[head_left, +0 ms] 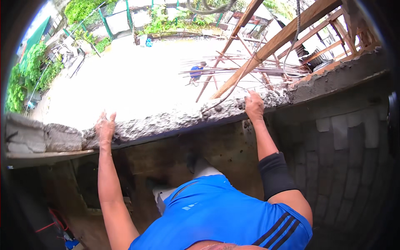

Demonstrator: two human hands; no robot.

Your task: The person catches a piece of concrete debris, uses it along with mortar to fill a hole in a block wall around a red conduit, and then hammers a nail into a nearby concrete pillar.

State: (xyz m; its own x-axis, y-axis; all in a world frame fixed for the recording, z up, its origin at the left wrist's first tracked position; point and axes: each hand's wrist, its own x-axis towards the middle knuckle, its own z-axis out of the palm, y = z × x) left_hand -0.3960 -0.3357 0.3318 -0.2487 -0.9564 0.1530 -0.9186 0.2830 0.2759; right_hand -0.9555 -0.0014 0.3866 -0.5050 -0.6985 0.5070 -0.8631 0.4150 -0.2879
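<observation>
A rough, broken concrete ledge [166, 123] runs across in front of me at the top of a wall. My left hand [105, 127] lies on its left part, fingers stretched forward and apart, with nothing seen in them. On the right, my right hand [254, 107] is closed at the ledge's top edge. Its fingers are curled, and what they hold, if anything, is too small to make out. Close to that hand, a thin dark rod [227, 96] crosses the ledge beside a slanting wooden beam [266, 52].
Beyond the ledge lies bright ground far below. A person in blue [196, 71] is bent near long thin bars [266, 70]. Concrete blocks [62, 137] continue the ledge at left; smoother mortar [321, 85] covers it at right. A rope [297, 25] hangs at upper right.
</observation>
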